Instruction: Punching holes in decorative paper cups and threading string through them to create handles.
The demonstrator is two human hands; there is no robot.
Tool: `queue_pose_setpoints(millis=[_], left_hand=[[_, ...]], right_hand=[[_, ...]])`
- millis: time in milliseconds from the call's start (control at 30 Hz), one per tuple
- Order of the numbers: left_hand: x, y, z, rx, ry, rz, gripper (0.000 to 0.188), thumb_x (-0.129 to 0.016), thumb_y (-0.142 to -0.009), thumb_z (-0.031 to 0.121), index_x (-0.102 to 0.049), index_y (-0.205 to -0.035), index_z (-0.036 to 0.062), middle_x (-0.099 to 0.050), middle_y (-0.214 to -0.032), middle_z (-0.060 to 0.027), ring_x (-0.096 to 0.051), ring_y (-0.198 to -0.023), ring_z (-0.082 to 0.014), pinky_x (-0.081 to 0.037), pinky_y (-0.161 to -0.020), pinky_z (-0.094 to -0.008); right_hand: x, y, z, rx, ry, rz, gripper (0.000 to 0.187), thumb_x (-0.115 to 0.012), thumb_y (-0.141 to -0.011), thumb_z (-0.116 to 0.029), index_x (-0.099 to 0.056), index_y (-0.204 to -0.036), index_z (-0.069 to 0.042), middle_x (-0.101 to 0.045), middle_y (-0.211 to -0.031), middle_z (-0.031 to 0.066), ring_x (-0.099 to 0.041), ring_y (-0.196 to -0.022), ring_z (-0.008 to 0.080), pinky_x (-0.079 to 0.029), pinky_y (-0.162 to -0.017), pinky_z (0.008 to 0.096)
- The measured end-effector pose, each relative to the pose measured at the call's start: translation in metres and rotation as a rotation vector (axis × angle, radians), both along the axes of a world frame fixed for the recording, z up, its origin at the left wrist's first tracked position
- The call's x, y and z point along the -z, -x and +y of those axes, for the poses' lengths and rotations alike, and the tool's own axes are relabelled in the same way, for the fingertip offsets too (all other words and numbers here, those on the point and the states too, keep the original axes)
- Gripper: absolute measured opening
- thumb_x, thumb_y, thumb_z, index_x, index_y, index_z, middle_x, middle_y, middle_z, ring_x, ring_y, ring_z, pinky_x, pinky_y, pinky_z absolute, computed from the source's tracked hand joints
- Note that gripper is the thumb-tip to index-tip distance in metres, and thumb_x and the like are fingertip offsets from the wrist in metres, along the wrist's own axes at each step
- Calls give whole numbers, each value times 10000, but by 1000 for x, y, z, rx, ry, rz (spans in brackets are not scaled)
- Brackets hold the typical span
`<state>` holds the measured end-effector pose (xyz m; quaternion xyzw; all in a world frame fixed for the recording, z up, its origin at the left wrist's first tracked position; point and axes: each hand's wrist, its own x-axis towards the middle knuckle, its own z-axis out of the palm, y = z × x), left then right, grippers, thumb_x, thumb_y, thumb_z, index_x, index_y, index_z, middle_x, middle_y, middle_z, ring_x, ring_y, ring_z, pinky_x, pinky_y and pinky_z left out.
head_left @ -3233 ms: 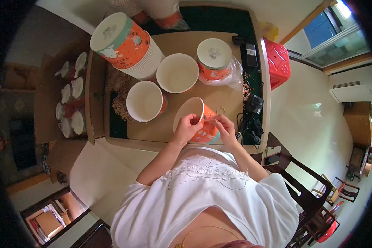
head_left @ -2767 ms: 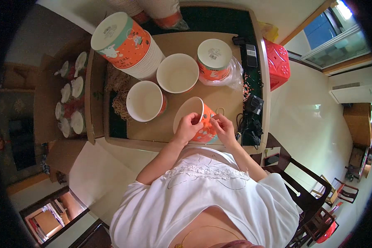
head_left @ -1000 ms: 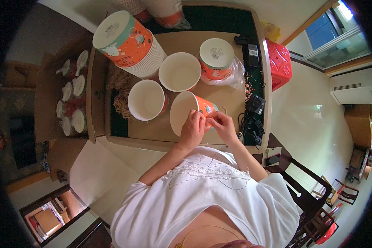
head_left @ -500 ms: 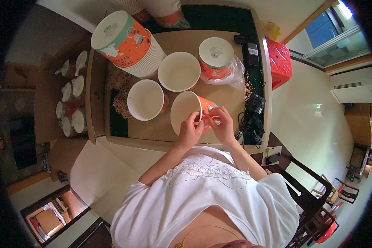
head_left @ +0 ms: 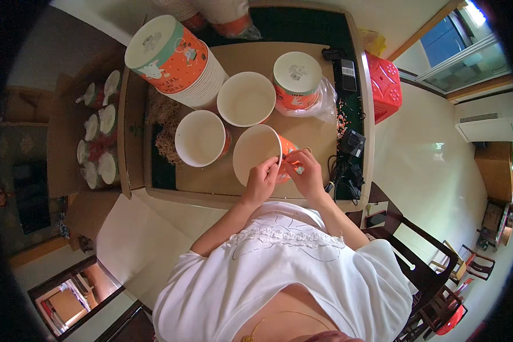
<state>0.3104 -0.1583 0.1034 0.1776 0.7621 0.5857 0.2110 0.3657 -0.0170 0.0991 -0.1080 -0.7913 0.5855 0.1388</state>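
Note:
A paper bucket with a white inside and an orange printed wall lies tipped at the table's near edge, its mouth facing left. My left hand pinches its rim, fingers closed. Against the printed outer wall, my right hand is closed in a pinch; a thin tan strand shows above its fingers, though the fingertips hide most of it. Two more buckets stand mouth up close by: a left bucket and a middle bucket.
A tall stack of buckets leans at the back left, beside a heap of tan cords. At right are an upturned bucket in clear plastic, black cables and a red stool. A cardboard box holds several lidded buckets.
The bucket in my hands has shifted slightly to the left. My right fingers have moved a little along its outer wall, and the tan strand now shows above them.

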Motion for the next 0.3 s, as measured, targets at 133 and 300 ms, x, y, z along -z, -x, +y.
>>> queue_pose_setpoints(millis=[133, 300], left_hand=[[10, -2, 0, -8, -3, -29, 203, -482, -882, 85, -593, -1011, -26, -638, -776, -162, -640, -681, -204, -478, -585, -309], [-3, 2, 1, 77, 175, 203, 181, -538, -855, 73, -612, -1003, 2, -639, -858, -190, -647, -753, -262, -486, -647, -362]], right_hand=[[1, 0, 1, -11, -20, -21, 132, -663, -738, 8, -599, -851, -13, -590, -892, 95, -600, -797, 205, -512, -668, 286], [-1, -1, 1, -10, 1, -54, 142, -668, -745, -21, -601, -871, -22, -592, -888, 102, -612, -766, 223, -508, -672, 310]])
